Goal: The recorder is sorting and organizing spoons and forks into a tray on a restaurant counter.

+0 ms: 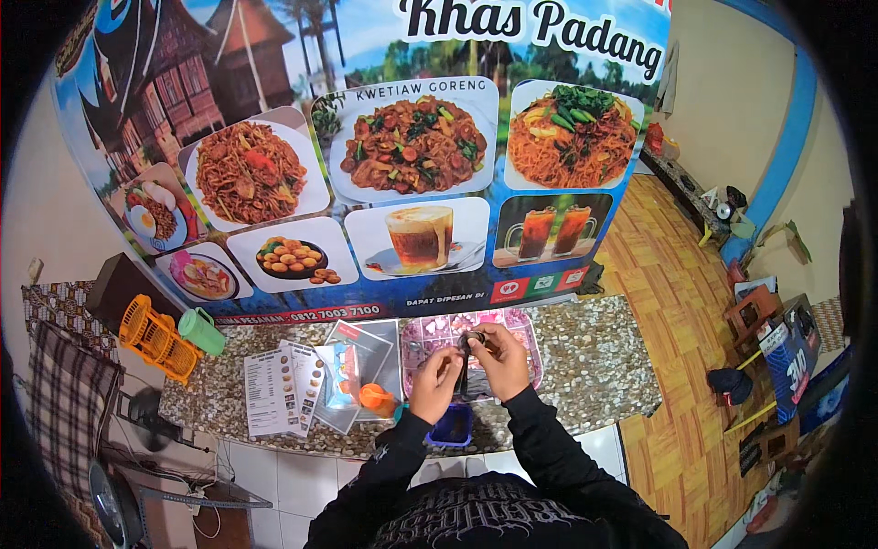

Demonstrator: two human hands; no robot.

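Note:
Both my hands meet over a compartment tray [538, 371] holding pink and purple small pieces. My right hand [505, 364] pinches a dark, thin strand-like thing [464, 377] near its top, and part of it hangs down between the hands. The fingers of my left hand [437, 382] are closed together at its left side. Its exact kind is too small to make out. Just below the hands, at the counter's near edge, is a dark blue basket [450, 427].
On the pebble-patterned counter [599, 366] lie menu sheets [274, 389], a blue-and-white packet [340, 375] and an orange cup [376, 397]. At the left stand an orange basket [155, 339] and a green jug [201, 331]. A large food banner [366, 220] rises behind the counter.

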